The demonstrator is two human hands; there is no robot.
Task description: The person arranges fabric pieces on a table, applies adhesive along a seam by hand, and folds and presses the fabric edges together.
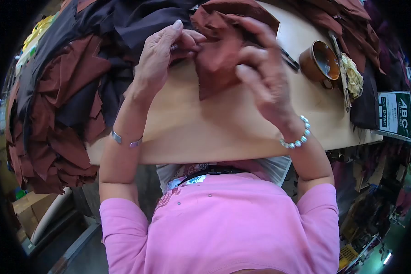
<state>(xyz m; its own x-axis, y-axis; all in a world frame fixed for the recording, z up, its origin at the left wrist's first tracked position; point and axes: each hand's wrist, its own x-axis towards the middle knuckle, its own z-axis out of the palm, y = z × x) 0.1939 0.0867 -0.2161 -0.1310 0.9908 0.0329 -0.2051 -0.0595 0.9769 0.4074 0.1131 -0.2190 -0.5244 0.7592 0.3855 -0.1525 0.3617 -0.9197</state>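
A reddish-brown piece of cloth (217, 68) lies on the table between my hands, one corner pointing down toward me. My left hand (162, 57) is at the cloth's left edge, its fingers curled in and the thumb raised. What these fingers hold, if anything, is too small to make out. Over the right side of the cloth is my right hand (267, 75), slightly blurred, its fingers bent and apart from the thumb. I see nothing between them. More crumpled reddish-brown cloth (223, 11) sits just beyond both hands.
Cut brown and dark cloth (64, 91) is heaped along the left edge. A brown glazed mug (313, 64) stands at the right, near a dark slim tool (290, 60) and a pale crumpled bundle (352, 75). A green-white "ABC" packet (395, 114) is at the table's right edge.
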